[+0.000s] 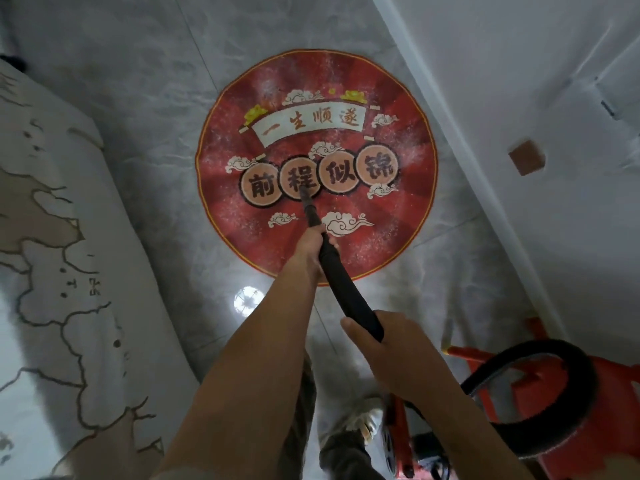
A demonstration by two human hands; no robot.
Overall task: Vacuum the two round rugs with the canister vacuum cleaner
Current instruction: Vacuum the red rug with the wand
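— Where is the nozzle [304,195] held?
— Near the middle of the red round rug [398,220], where pale grit is seen. The wand [346,296] is wrapped by the left hand [313,244] over the rug's near edge for aim. It is clasped by the right hand [379,344] short of the rug. The canister vacuum [540,403] is parked off the rug.

dim, soft picture; lamp glare [246,298] on floor [145,98], edges warped.

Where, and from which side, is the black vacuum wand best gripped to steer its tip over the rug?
Grip the wand by its thick rear end from above, where the right hand holds it, and farther forward from the left, like the left hand. It is long, slanted down to the rug; spaced grips steer it.
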